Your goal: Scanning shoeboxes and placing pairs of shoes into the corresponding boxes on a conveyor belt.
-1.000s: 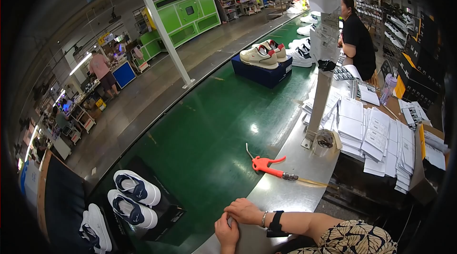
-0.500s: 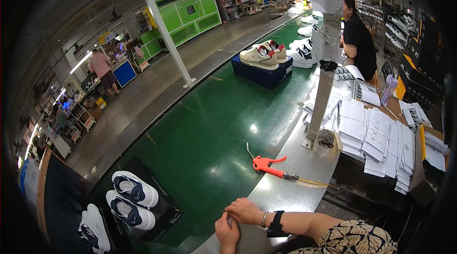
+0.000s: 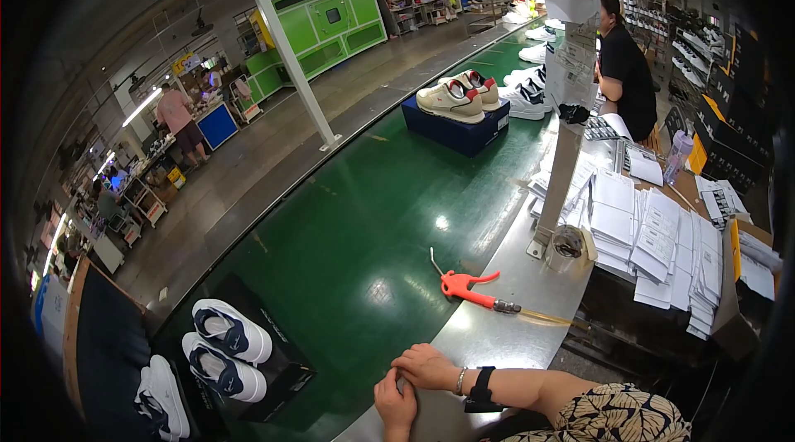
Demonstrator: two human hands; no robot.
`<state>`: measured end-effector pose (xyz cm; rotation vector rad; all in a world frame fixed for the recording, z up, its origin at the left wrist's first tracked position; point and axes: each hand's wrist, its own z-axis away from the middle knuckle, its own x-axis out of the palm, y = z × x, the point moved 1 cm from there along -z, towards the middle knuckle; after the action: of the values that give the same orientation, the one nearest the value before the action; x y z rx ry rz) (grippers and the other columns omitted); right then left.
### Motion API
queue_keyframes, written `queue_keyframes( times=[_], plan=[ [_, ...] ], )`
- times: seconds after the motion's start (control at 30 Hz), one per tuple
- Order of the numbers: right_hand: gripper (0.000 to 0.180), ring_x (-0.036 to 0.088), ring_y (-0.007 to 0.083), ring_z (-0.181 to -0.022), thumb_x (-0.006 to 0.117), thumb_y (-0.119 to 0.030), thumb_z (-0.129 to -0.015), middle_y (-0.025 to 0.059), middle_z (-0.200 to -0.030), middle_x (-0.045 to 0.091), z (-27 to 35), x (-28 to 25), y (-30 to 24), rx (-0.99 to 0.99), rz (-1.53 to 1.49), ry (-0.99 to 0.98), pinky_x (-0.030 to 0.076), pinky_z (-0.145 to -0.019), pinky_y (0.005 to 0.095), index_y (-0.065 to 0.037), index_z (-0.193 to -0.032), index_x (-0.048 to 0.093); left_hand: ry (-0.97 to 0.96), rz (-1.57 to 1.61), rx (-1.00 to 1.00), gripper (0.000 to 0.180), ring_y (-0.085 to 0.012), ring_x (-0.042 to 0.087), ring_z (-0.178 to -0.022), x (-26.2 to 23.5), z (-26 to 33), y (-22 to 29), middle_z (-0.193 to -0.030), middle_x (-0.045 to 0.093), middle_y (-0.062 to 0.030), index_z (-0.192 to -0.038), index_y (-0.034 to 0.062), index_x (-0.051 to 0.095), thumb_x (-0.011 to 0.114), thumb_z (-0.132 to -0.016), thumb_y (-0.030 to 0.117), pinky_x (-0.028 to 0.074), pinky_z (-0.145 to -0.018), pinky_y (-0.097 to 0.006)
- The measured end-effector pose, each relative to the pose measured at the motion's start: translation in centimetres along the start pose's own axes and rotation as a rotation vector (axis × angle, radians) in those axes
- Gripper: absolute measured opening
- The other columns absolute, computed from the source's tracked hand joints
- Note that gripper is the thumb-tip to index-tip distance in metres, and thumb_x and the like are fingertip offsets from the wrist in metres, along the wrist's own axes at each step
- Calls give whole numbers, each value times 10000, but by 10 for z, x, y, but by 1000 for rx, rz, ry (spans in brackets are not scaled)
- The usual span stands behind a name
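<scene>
Hands, two, bare, at the near edge of the steel bench rim [image 3: 530, 276] beside a green conveyor belt [image 3: 348, 218]. Right hand [image 3: 429, 366], wearing a bead bracelet and a dark wristwatch [image 3: 480, 388], lies over the left hand [image 3: 396, 402]; both rest touching each other on the metal, fingers loosely curled, gripping nothing.

Air blow gun [image 3: 465, 286], orange-red, with thin metal nozzle: lies flat on the rim just beyond the hands, apart from them, its pale hose trailing right.

Navy-and-white sneakers [image 3: 228, 351], one pair, on a black tray on the belt, near left; a second white pair [image 3: 161, 396] nearer and further left.

Beige sneakers [image 3: 457, 96], one pair, on a blue box [image 3: 454, 129], far along the belt.

Paper stacks [image 3: 654, 235], white, on the bench at right. Post hung with sheets [image 3: 567, 111] rises from the rim.

Person in a black shirt [image 3: 625, 77], far right.
</scene>
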<state>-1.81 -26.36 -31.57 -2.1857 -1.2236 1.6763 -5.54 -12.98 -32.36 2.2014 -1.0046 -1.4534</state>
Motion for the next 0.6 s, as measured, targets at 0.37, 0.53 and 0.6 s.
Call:
queue_keyframes(
  times=[0.37, 0.53, 0.6],
  plan=[
    [173, 554, 225, -834, 566, -214, -819, 39, -817, 589, 1, -2, 0, 11, -1, -22, 419, -769, 343, -111, -936, 641, -2, -3, 3, 326, -310, 563, -855, 1, 1, 1, -926, 630, -109, -1085, 30, 572, 600, -797, 180, 435, -781, -405],
    [176, 556, 227, -841, 562, -217, -822, 42, -822, 592, 1, -3, -1, 13, -10, -16, 419, -771, 342, -110, -936, 641, -9, -3, 3, 332, -308, 564, -857, 1, 1, 1, -929, 631, -109, -1092, 28, 570, 597, -798, 181, 434, -783, -404],
    [176, 557, 227, -843, 563, -218, -822, 41, -824, 593, 1, -3, -1, 16, -8, -18, 420, -772, 342, -110, -936, 641, -12, -1, 6, 333, -307, 565, -858, 1, 1, 1, -931, 631, -109, -1093, 27, 570, 597, -798, 181, 433, -784, -404]
  ],
)
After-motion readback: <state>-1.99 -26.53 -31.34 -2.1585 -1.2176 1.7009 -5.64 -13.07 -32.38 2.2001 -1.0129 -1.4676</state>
